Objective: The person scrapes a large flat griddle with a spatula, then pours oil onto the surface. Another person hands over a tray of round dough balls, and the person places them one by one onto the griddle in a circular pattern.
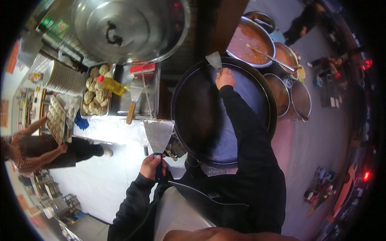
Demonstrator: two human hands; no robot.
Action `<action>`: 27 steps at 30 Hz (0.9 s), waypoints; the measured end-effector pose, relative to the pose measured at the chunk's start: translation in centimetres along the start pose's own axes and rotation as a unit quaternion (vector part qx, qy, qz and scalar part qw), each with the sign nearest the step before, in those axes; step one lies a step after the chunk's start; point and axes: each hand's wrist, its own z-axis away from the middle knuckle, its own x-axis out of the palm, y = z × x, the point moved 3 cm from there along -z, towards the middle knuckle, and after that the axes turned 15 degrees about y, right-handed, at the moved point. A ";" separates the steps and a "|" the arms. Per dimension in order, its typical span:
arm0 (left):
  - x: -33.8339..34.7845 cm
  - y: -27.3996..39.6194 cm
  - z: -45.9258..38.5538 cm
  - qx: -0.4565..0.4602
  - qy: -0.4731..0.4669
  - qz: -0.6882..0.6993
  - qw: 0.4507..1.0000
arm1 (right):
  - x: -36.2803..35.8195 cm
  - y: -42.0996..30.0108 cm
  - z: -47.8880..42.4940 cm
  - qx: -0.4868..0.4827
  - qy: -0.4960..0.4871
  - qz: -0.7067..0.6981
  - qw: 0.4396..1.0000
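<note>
My left hand [153,167] grips the dark handle of a wide metal scraper [158,135], its blade pointing away from me, left of a large round black pan [199,114]. Over the far part of that pan, my right hand [226,79] is closed around the handle of a smaller scraper [214,61], whose blade reaches the far rim. The pan has a dark, shiny surface with no food visible on it. A third scraper with a wooden handle [131,113] lies on the metal tray [120,105] to the left, near a yellow oil bottle with a red cap [112,85].
Beyond the tray stands a big steel basin [132,30]. Round breads fill a tray [96,104] beside stacked plates [64,78]. At the right are a pot of red stew [250,42] and several buckets [301,99]. A person [45,147] at the left holds a tray of dough rounds [56,119].
</note>
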 end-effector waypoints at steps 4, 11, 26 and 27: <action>-1.9 -0.8 0.6 0.010 -0.005 0.030 0.999 | -3.9 -4.9 1.0 -0.083 0.042 -0.125 0.988; -9.9 -5.1 1.4 -0.002 0.030 0.009 1.000 | -15.3 -14.1 15.1 -0.166 -0.027 -0.311 0.935; -27.3 -21.3 0.5 -0.047 0.036 -0.108 0.992 | -21.9 -16.1 54.5 -0.003 -0.303 -0.207 0.930; -27.1 -22.1 0.3 -0.059 0.046 -0.100 0.992 | -21.4 -15.9 55.4 -0.003 -0.308 -0.182 0.934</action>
